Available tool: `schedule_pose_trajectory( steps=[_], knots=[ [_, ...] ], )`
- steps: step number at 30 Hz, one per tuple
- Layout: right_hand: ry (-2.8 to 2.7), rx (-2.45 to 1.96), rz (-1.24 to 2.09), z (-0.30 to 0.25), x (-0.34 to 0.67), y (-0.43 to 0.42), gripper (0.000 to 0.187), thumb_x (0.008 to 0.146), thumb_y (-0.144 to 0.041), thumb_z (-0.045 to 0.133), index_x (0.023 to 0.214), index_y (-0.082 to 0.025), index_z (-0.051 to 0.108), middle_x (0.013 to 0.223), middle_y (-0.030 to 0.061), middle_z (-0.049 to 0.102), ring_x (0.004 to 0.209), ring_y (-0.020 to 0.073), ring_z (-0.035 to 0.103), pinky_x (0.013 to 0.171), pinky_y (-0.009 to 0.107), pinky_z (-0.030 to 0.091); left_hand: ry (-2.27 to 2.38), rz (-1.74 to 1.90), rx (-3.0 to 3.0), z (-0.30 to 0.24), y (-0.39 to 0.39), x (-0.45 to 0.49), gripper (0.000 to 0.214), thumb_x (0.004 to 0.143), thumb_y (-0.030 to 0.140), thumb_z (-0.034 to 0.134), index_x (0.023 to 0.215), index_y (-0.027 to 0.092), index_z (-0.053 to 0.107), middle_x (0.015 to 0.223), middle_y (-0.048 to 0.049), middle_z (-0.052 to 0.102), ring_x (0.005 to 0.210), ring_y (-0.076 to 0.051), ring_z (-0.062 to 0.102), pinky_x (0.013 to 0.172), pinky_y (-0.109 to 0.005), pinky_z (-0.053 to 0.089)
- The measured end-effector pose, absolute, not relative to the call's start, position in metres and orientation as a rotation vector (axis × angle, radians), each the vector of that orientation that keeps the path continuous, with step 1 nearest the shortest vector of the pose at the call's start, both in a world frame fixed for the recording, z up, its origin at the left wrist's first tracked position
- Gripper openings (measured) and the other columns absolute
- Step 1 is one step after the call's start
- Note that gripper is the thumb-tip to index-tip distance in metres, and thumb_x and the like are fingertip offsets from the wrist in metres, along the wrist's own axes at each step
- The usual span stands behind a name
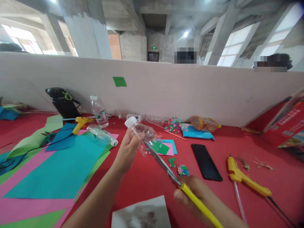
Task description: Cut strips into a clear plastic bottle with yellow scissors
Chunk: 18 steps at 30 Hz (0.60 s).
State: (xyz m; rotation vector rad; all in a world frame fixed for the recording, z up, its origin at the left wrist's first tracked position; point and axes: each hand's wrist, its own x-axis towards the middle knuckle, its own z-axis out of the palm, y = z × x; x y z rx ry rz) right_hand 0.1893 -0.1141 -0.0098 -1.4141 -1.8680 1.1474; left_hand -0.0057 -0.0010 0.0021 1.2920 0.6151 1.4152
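Note:
My left hand [127,150] is closed around the neck end of a clear plastic bottle [145,134] with a white cap, held tilted above the red table [147,180]. My right hand [193,193] grips yellow-handled scissors [177,183]; their metal blades point up and left and touch the bottle's lower end. A green paper piece shows through or behind the bottle's end. Small coloured paper cut-outs [182,170] lie on the table just below the blades.
Large sheets of teal, pink and green paper [57,167] cover the left. Other bottles [99,111], a yellow glue gun [247,180], a black phone [206,162], a wipes pack [198,132] and a red box [285,125] lie about. A white partition [166,88] stands behind.

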Motion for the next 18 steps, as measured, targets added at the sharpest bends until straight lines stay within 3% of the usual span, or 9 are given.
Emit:
schedule_pose_trajectory(
  steps=[10,18],
  knots=[
    [-1.851,-1.35,1.231,0.002,0.191,-0.117,0.066,0.076,-0.088,0.029,0.063,-0.023,0.034,0.058,-0.0057,0.033,0.051,0.0096,0.031,0.043,0.023,0.022,0.673,1.389,1.418,-0.004,-0.001,-0.006,0.014,0.086,0.026,0.058,0.098,0.021,0.06,0.096,-0.0027,0.067,0.092,-0.019,0.063,0.088,-0.035,0.047],
    [-1.911,-1.345,1.129,-0.019,0.187,-0.112,0.066,0.079,-0.086,0.025,0.061,-0.023,0.029,0.055,-0.0076,0.023,0.049,0.0088,0.022,0.044,0.026,0.013,0.699,1.366,1.444,0.003,-0.001,-0.005,0.015,0.086,0.026,0.055,0.099,0.018,0.058,0.097,-0.0072,0.065,0.093,-0.022,0.061,0.089,-0.04,0.046]
  ],
)
